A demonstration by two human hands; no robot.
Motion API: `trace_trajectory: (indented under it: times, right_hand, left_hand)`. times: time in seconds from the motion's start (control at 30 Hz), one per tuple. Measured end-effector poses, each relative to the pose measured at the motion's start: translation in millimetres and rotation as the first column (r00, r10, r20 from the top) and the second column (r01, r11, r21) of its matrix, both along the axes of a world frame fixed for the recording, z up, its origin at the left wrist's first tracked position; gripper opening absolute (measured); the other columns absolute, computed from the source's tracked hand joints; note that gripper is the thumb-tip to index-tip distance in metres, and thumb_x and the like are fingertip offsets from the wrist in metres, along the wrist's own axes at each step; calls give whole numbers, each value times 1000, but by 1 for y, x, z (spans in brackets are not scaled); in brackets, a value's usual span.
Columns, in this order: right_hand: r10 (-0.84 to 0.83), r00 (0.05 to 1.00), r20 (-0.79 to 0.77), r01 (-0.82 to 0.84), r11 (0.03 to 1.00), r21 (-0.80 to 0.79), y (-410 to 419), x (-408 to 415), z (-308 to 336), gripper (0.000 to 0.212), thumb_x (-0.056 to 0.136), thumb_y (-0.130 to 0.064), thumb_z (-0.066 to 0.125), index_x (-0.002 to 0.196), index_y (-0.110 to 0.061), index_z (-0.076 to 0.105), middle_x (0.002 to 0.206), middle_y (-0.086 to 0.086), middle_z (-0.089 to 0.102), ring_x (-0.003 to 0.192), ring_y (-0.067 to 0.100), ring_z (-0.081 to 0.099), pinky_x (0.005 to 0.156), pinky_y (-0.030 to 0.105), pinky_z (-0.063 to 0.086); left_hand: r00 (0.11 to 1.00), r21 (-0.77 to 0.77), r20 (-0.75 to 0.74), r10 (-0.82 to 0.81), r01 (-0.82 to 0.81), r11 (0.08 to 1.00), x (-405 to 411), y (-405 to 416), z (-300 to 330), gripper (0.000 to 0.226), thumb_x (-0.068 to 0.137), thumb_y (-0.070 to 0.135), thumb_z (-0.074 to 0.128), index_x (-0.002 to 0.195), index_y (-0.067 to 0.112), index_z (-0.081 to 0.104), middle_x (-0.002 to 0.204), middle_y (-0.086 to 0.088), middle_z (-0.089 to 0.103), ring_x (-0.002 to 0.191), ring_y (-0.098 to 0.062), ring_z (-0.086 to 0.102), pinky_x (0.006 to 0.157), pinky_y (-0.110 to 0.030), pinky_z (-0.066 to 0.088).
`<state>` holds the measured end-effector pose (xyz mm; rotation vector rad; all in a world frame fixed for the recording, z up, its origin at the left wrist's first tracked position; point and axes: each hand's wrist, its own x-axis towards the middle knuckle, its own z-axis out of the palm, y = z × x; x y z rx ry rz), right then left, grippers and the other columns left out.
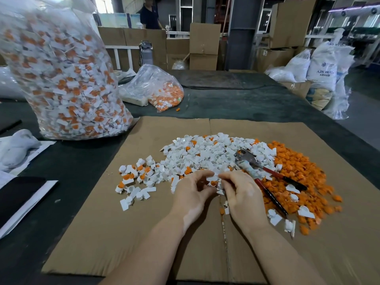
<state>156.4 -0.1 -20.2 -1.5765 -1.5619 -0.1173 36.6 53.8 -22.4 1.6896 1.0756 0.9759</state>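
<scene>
The left hand [192,194] and right hand [242,194] pinched one white plastic part [212,179] with an orange cap between them, each grip curled, above the cardboard sheet [102,233].

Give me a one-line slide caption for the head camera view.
Left hand and right hand pinch a white plastic piece with an orange insert over cardboard; pliers lie on the parts pile.

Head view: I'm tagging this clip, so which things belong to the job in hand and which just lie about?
In the job: left hand, right hand, white-and-orange piece they pinch, white pile, orange pile, cardboard sheet.
Lying about: pliers (untouched), big bag, small bag, bottle, sacks.
</scene>
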Motion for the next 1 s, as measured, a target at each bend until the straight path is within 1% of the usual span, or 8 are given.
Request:
trace_trajectory:
  times: [0.27,0.43,0.53,0.63,0.77,0.87,0.93,1.0]
  right_hand:
    - [50,996,69,-50,999,-7,0,-1,0,11,73,4,74,80,-4,70,77,5,64,79,21,60,79,16,38]
    - [32,995,98,-32,999,6,0,-1,0,11,73,1,75,73,-6,66,71,3,61,74,23,59,68,34,50]
    - [22,992,121,-25,999,23,1,-1,0,10,74,-1,75,75,-6,67,71,3,62,74,23,59,66,37,51]
    - [8,994,113,-15,998,56,0,0,0,8,76,-6,75,79,-6,68,76,4,63,77,23,60,69,34,51]
    - [2,994,105,-10,997,78,-1,1,-1,5,78,-8,72,80,-6,67,77,1,63,77,18,59,73,23,44]
    - [-6,994,106,-2,997,72,0,1,-2,4,79,-5,71,78,-5,67,76,1,63,76,17,58,74,16,40]
    - [-8,995,101,1,998,68,0,0,-3,5,79,-4,72,77,-5,67,75,1,62,76,17,57,74,15,39]
    - [-7,994,107,0,998,65,-1,0,-3,5,79,-3,71,77,-5,67,74,1,62,75,17,57,75,14,39]
  left_hand:
    - [999,44,-39,-14,16,999,0,0,-2,29,80,9,72,107,19,66,94,0,66,77,-3,54,74,-10,43]
    - [997,46,-81,-5,9,999,0,-2,-1,27,80,10,73,105,20,67,81,20,57,72,8,51,68,-1,37]
    - [994,56,-107,9,-3,998,0,-3,0,27,81,13,72,105,24,65,79,19,55,70,9,51,67,-1,37]
    - [997,53,-53,49,-46,998,0,-5,1,25,83,13,70,96,30,58,74,13,53,64,8,50,63,-3,38]
    - [992,72,-22,122,-120,990,-6,-5,3,20,84,15,70,90,32,60,75,16,61,68,4,56,63,-4,41]
    - [974,98,-1,228,-227,969,-21,5,9,18,87,14,66,92,31,62,76,16,62,69,10,58,61,-3,41]
    - [941,117,0,338,-335,935,-38,17,14,15,89,14,64,95,28,63,82,10,62,70,1,61,58,-6,43]
    - [868,218,-130,479,-446,868,-56,31,17,11,88,17,64,95,26,65,90,3,56,87,-14,57,73,-19,44]
